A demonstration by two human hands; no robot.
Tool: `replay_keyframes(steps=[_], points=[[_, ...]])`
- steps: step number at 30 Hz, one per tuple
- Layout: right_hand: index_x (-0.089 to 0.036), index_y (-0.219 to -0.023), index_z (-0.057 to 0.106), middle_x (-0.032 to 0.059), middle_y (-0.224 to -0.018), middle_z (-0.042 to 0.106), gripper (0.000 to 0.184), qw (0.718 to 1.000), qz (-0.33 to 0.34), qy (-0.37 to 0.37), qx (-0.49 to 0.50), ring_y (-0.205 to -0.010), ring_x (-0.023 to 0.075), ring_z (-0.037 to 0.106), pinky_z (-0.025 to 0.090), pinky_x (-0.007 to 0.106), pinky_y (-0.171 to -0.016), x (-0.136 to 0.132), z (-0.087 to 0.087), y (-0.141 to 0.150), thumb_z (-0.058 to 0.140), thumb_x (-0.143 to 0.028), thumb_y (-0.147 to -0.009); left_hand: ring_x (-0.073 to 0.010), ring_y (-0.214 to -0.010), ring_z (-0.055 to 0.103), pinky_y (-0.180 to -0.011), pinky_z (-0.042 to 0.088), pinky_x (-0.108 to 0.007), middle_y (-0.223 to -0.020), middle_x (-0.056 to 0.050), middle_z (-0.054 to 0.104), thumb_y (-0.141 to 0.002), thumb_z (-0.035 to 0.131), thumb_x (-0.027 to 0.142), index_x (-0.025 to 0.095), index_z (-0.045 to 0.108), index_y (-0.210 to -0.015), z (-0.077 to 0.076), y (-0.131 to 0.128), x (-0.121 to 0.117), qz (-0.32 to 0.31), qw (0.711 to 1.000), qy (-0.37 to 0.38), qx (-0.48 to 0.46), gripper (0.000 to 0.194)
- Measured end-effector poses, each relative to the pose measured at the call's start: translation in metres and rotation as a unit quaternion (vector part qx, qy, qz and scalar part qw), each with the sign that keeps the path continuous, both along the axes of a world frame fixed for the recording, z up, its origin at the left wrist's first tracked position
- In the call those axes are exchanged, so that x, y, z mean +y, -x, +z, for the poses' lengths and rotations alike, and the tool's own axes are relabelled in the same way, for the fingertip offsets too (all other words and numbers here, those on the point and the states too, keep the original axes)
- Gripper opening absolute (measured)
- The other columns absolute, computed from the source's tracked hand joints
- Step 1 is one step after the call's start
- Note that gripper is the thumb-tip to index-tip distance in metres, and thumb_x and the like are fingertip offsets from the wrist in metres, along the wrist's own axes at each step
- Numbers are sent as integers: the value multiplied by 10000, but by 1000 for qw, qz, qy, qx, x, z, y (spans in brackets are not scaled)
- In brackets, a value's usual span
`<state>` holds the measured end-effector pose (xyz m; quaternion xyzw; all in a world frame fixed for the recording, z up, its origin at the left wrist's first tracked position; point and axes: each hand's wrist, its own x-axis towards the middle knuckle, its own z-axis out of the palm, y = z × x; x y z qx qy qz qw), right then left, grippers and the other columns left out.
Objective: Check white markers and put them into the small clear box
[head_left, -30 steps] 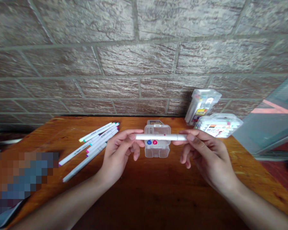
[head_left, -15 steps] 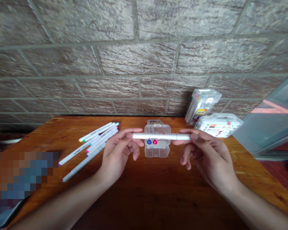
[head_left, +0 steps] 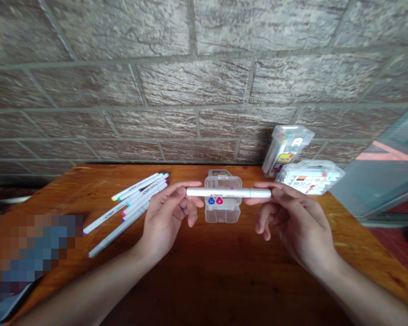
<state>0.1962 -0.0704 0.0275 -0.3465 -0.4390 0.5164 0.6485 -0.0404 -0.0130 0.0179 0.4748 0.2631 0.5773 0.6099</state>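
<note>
A white marker pen [head_left: 228, 193] with dark lettering is held level between both hands. My left hand [head_left: 168, 213] pinches one end between thumb and fingers, and my right hand [head_left: 297, 217] grips the other end the same way. Beyond the pen stands a clear plastic case [head_left: 222, 214] with its lid open. Two round caps, blue and red, show inside it just under the pen, which hides part of the case. Left of my left hand, several white markers [head_left: 136, 199] with coloured ends lie in a loose, slanting bunch.
A tall clear case [head_left: 285, 151] of markers stands upright at the back right, with a wider clear marker case [head_left: 311, 177] in front of it. The wooden table [head_left: 221, 271] meets a brick wall [head_left: 163, 81] behind. A blurred-out patch covers the lower left.
The pen has turned slightly about its length, so its printed lettering shows more. Both hands hold nearly the same position, and the other things have not moved.
</note>
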Motion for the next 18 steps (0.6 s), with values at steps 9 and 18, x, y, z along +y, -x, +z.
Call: replay_keyframes(steps=[9, 18], points=[[-193, -1098, 811, 106, -951, 852, 200, 1000, 1, 2, 4, -475, 162, 704, 543, 230, -380, 2, 1, 1, 662, -304, -1024, -116, -475, 577, -473, 455, -243, -763, -82, 785, -950, 691, 254, 133, 829, -1101, -1, 2, 1, -19, 1000, -5, -10, 238], [-206, -1083, 818, 88, -936, 853, 192, 1000, 5, 5, 6, -476, 159, 703, 539, 225, -384, 1, 2, 0, 657, -290, -1022, -121, -472, 571, -469, 449, -247, -754, -87, 780, -943, 709, 276, 122, 831, -1096, 0, 3, 0, -27, 999, 6, -19, 249]])
